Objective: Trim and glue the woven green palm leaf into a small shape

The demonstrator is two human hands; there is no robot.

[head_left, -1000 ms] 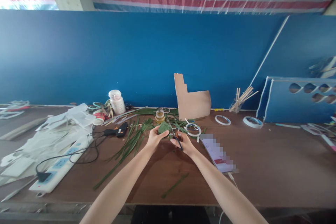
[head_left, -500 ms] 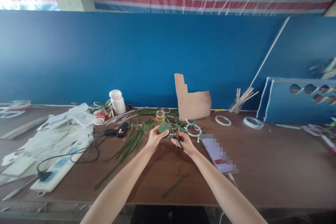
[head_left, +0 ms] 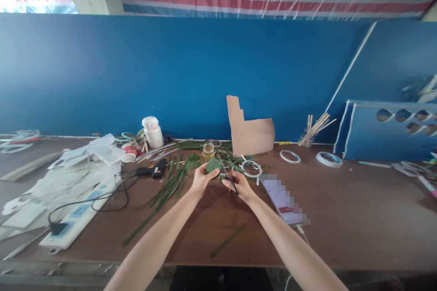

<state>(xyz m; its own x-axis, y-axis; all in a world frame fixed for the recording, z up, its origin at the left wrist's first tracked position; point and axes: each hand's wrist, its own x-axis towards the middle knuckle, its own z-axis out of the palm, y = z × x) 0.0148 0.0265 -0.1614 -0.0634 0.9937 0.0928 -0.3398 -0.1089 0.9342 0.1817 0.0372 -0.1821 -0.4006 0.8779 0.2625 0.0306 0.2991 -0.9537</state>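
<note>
My left hand (head_left: 202, 180) pinches a folded piece of green leaf (head_left: 213, 166) at the middle of the wooden table (head_left: 211, 245). My right hand (head_left: 241, 186) holds a pair of black-handled scissors (head_left: 228, 177), their thin blades pointing up and away beside the leaf. The blades meet the leaf's right edge, though my fingers hide part of the contact. Long green leaf strips (head_left: 170, 184) lie in a loose spread to the left of my hands. A small glass jar of amber liquid (head_left: 208, 151) stands just beyond them.
A black glue gun (head_left: 155, 169) lies left of the strips, near a white power strip (head_left: 80, 213) and cables. Further back stand a white bottle (head_left: 153, 132), a cardboard cutout (head_left: 249, 129) and tape rolls (head_left: 290, 156). A pixelated phone (head_left: 282, 198) lies right of my right hand.
</note>
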